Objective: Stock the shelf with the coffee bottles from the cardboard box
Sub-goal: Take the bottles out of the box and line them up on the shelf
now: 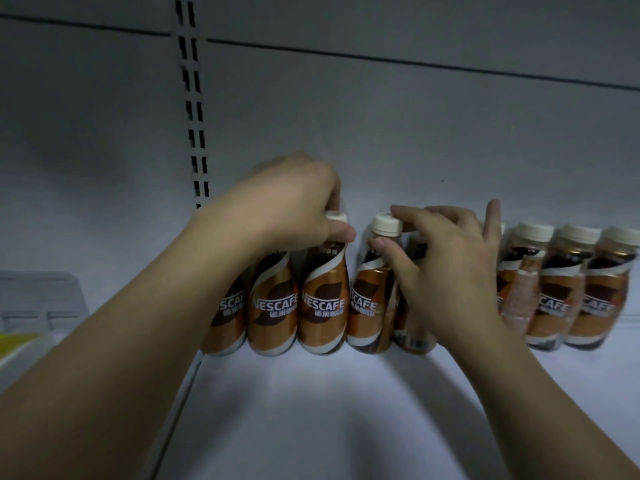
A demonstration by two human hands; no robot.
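The left hand grips a bottle by its cap. At its 3 o'clock, the right hand pinches the next bottle at the neck. More bottles stand farther toward 3 o'clock along the shelf.

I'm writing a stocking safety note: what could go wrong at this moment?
The left hand grips the third Nescafe bottle by its cap and the right hand pinches the fourth Nescafe bottle near its cap; either might slip. The right hand's raised finger could knock the right-side bottles.
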